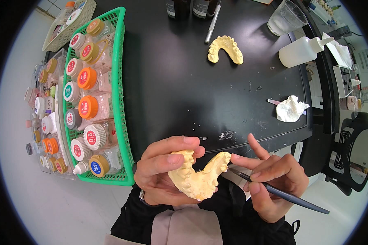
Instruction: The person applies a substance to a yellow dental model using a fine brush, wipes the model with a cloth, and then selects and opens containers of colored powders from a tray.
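Note:
A pale yellow plaster dental cast (200, 179), horseshoe-shaped with tooth shapes along its curve, is held up near the table's front edge. My left hand (159, 171) wraps round its left side, thumb and fingers closed on it. My right hand (274, 183) pinches a slim dark carving knife (290, 197) like a pen. The knife's tip is close by the cast's right end; whether it touches I cannot tell. One finger of that hand rests against or just beside the same end, and another sticks up. A second yellow dental cast (226, 50) lies farther back on the table.
A green basket (122, 94) of capped jars stands at left. A metal rod (213, 24) and dark bottles (178, 9) are at the back. A clear cup (286, 18), a white squeeze bottle (300, 52) and crumpled tissue (291, 109) sit at right. White crumbs dot the black table (163, 90).

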The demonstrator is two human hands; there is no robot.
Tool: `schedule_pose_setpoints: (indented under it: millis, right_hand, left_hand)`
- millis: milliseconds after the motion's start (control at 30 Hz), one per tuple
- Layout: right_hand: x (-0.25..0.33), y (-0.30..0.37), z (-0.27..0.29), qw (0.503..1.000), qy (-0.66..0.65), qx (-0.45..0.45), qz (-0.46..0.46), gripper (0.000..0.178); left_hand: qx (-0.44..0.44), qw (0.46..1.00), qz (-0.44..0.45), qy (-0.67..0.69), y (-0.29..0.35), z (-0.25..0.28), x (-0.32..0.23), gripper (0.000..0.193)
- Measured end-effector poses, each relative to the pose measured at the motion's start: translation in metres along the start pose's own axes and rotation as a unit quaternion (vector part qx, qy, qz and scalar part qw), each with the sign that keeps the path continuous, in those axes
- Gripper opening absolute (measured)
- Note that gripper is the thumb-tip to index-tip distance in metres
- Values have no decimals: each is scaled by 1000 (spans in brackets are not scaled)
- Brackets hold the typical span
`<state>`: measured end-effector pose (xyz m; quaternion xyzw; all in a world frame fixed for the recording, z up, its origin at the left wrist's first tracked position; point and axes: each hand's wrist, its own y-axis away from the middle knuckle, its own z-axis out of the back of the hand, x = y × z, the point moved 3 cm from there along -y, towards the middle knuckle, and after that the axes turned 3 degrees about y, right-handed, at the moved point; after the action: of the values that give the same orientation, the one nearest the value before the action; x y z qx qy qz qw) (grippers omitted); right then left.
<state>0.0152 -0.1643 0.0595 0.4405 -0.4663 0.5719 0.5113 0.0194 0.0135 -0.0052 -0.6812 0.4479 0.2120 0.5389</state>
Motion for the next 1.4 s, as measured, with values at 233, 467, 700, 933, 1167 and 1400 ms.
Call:
schedule_pose_setpoints:
  millis: [233,467,700,933,1167,1400]
  right_hand:
    - [-1,0,1,1000,10,14,4,16]
    - [-1,1,-1,999,-19,-21,-28,23]
    - [2,6,-5,989,-111,-99,-9,29]
    - [10,14,-19,994,-50,-42,83,24]
    - [6,23,-29,977,81,-42,190,21]
    - [10,20,-33,975,115,-23,187,21]
  left_hand:
    - [4,1000,0,-2,0,0,0,81]
    - [-3,1000,0,-1,1,1,0,83]
    - [0,996,88,23,-8,4,0,95]
    - [-75,955,271,95,-8,3,2,97]
    - [-127,918,354,126,-12,1,1,97]
    - [-139,910,371,119,-14,1,-2,97]
